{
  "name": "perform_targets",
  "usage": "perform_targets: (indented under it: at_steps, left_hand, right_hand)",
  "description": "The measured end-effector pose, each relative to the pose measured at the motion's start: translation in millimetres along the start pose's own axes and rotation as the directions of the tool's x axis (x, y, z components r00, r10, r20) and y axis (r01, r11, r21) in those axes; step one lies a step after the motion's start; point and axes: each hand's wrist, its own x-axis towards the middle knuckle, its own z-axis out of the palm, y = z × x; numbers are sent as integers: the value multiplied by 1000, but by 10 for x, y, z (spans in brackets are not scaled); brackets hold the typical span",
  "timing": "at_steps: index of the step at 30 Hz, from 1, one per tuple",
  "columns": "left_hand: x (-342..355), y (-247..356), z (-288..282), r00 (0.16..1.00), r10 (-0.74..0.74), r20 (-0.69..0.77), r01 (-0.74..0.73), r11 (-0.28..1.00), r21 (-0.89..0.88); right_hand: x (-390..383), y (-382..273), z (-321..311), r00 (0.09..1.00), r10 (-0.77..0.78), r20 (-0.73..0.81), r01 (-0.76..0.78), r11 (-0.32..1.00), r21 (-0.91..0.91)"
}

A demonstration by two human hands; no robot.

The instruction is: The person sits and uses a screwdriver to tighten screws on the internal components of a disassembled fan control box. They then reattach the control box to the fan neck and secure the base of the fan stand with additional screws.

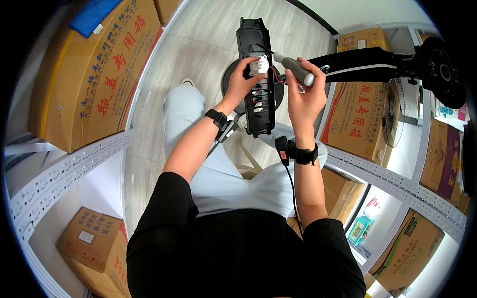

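Observation:
My left hand (241,83) pinches a white plastic part (259,66) with its fingertips, over the middle of a long black plastic housing (258,119). In my right hand (306,102) is a screwdriver (296,70) with a grey-green handle and a pale end. Its thin dark shaft points up and left, past the white part and over the housing. Thin red wires (275,75) run by the white part. Several small pale pieces (258,104) show inside the housing. Below it, a dark round base (229,74) is partly covered.
A black arm-like piece (357,64) reaches in from the right, ending in a round black unit (443,72). A wire fan guard (393,113) stands by the right shelf. Cardboard boxes (94,74) fill metal shelves (64,161) on both sides. Black bands with cables circle both wrists.

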Motion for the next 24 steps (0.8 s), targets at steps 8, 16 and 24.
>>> perform_targets:
  at_steps: [8,16,24]
  left_hand:
    - [3,-39,1,1000,23,6,-23,1000,8]
    - [1,-38,0,1000,1,19,-1,1000,-24]
    - [-6,3,4,1000,-1,25,1,1000,-3]
  right_hand:
    - [-10,-18,17,999,-43,17,44,999,-33]
    - [-16,-29,27,999,-33,30,34,998,-54]
    - [-14,-25,30,1000,-22,19,23,999,-48]
